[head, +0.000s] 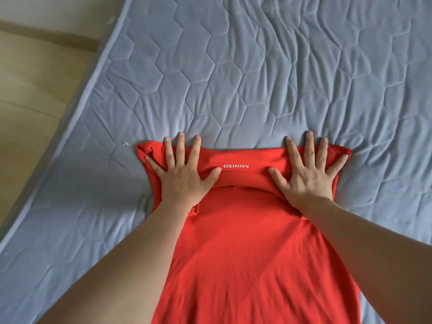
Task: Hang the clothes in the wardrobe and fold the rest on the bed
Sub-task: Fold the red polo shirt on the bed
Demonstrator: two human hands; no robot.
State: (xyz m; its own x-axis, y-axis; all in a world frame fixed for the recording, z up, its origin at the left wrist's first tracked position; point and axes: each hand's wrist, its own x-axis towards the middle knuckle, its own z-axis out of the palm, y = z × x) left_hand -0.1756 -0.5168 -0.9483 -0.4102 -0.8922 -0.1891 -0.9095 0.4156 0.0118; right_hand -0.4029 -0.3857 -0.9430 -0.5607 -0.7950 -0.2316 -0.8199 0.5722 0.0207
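Observation:
A red shirt [245, 242] with small white lettering lies lengthwise on the bed [257, 78], running from the bottom edge of the view up to the middle. Its far end is folded back toward me into a thick band. My left hand [184, 171] presses flat on the left part of that band, fingers spread, fingertips reaching the bedcover. My right hand [308, 174] presses flat on the right part in the same way. Both thumbs point inward toward the lettering. No wardrobe or hanger is in view.
The bed has a grey-blue quilted cover with a hexagon pattern, wrinkled at the right. Its left edge [77, 101] runs diagonally from top centre to lower left. Beyond it lies pale wooden floor [35, 78].

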